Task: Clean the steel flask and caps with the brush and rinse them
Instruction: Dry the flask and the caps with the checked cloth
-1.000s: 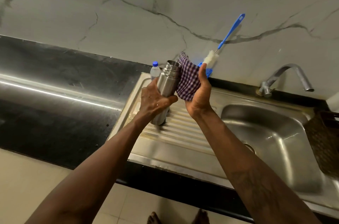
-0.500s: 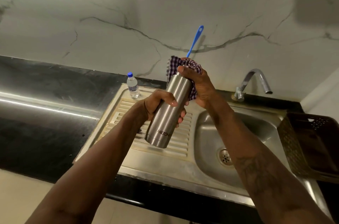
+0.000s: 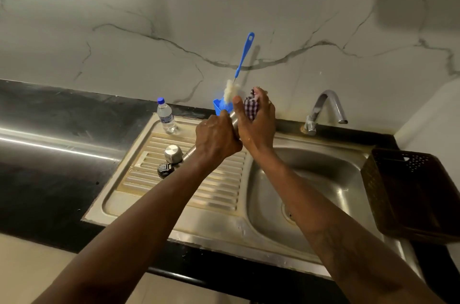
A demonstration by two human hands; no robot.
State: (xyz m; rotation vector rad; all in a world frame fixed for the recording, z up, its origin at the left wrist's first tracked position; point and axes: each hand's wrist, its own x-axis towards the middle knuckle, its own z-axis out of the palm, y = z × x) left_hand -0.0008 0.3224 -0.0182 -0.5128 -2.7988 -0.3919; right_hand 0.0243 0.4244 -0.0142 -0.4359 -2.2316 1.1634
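My left hand (image 3: pixel 216 139) grips the steel flask (image 3: pixel 189 152) around its middle, tilted over the drainboard; most of the flask is hidden by the hand. My right hand (image 3: pixel 257 127) presses a bunched checked cloth (image 3: pixel 250 108) against the flask's upper end. The blue-handled brush (image 3: pixel 245 54) stands with its white bristles in a blue holder (image 3: pixel 219 107) against the wall, just behind my hands. A steel cap (image 3: pixel 173 153) and a black cap (image 3: pixel 164 169) lie on the drainboard (image 3: pixel 216 194), left of my left wrist.
A small water bottle (image 3: pixel 165 117) stands at the drainboard's back left corner. The sink basin (image 3: pixel 321 179) lies to the right under the tap (image 3: pixel 323 109). A brown plastic basket (image 3: pixel 410 191) sits at the basin's right edge. Black countertop (image 3: pixel 49 166) runs along the left.
The flask has gone from raised and plainly visible to lower and mostly covered by my left hand. The cloth is bunched tighter at its top. The two caps have come into view.
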